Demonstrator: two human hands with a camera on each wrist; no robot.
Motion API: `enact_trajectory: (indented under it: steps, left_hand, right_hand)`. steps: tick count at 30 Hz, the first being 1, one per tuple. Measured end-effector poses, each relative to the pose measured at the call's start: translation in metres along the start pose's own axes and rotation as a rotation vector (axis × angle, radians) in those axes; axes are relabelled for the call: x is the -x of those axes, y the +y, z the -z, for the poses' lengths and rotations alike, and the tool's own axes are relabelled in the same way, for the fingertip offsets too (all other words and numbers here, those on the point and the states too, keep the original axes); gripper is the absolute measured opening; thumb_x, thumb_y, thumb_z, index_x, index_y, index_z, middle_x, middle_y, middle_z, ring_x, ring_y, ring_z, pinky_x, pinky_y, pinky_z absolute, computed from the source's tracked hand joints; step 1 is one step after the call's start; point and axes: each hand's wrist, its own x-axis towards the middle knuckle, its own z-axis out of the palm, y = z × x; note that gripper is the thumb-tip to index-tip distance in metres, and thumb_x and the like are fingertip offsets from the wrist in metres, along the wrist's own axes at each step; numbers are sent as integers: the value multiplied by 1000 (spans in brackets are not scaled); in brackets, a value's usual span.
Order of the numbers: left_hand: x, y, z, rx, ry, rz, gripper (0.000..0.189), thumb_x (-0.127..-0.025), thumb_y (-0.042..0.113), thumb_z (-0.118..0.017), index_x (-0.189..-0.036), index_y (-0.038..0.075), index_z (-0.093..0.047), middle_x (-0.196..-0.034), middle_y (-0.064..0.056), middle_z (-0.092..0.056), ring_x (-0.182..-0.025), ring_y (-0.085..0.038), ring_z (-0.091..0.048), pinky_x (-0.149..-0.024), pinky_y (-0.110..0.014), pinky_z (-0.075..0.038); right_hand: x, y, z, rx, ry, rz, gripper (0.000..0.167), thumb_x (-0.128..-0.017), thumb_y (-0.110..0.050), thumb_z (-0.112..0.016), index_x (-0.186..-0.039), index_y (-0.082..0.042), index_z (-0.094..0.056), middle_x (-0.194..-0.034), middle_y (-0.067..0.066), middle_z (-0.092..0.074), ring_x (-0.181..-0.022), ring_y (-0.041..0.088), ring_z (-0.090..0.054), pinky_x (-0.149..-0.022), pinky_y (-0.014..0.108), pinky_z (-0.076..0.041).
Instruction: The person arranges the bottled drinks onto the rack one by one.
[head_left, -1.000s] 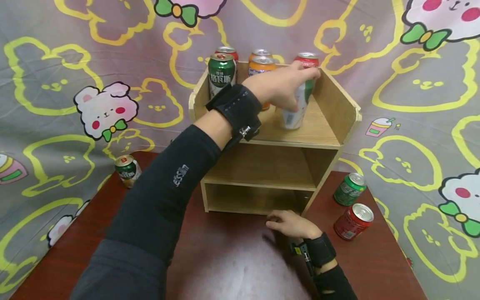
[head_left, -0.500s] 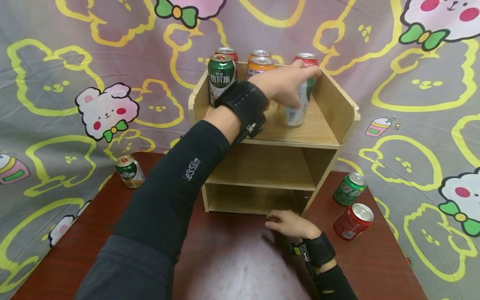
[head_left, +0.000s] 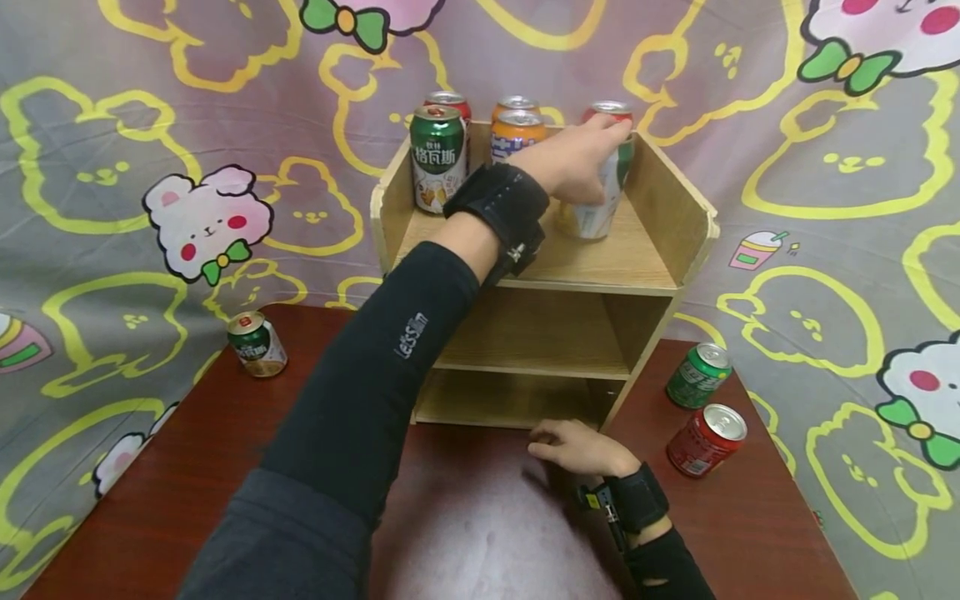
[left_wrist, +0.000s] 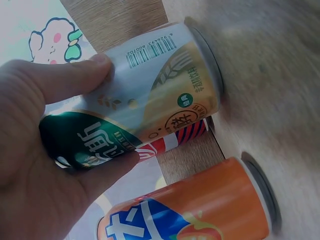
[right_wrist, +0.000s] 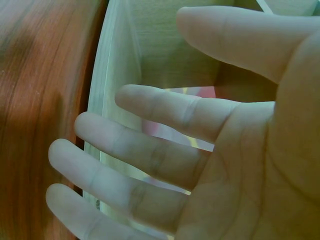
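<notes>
On the shelf unit's top board, my left hand [head_left: 576, 164] grips a green and white drink can [left_wrist: 145, 95], thumb on one side and fingers around the other. The can's base is right at the board, and a red can [head_left: 609, 110] stands just behind it. Beside it, an orange can [left_wrist: 195, 205] shows close by in the left wrist view. My right hand [head_left: 581, 448] rests near the foot of the shelf unit [head_left: 525, 330], holding nothing. In the right wrist view its fingers [right_wrist: 115, 142] are loosely spread.
A green can [head_left: 437, 158] stands at the top board's left with a red one behind it; a second orange can is behind the first. On the table [head_left: 465, 533] are another green and white can [head_left: 257, 344], a green can [head_left: 699, 377] and a red can [head_left: 707, 442].
My left hand has slid the green and white can a little farther back along the top board, towards the red can. The right hand stays in place.
</notes>
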Motion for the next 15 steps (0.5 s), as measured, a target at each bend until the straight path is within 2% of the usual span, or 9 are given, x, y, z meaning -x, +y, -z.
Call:
enact_trajectory:
  steps: [9,15]
  left_hand:
    - [-9,4,2,5,-10,28,94,-86,17,-64,-153,21,2,-158,0,1,-141,-23,-17,-109,-34,-25]
    - [-16,2,1,4,-8,49,92,-87,19,-63,-153,22,2,-158,0,2,-141,-23,-14,-111,-36,-20]
  right_hand:
    - [-1,0,-2,2,2,-15,41,-96,-36,-55,-120,-4,-61,-107,5,-64,-97,22,-61,-78,39,-50]
    - [-1,0,-3,-15,-7,-15,37,-96,-31,-55,-120,-3,-61,-108,6,-64,-98,24,-61,-78,42,-50]
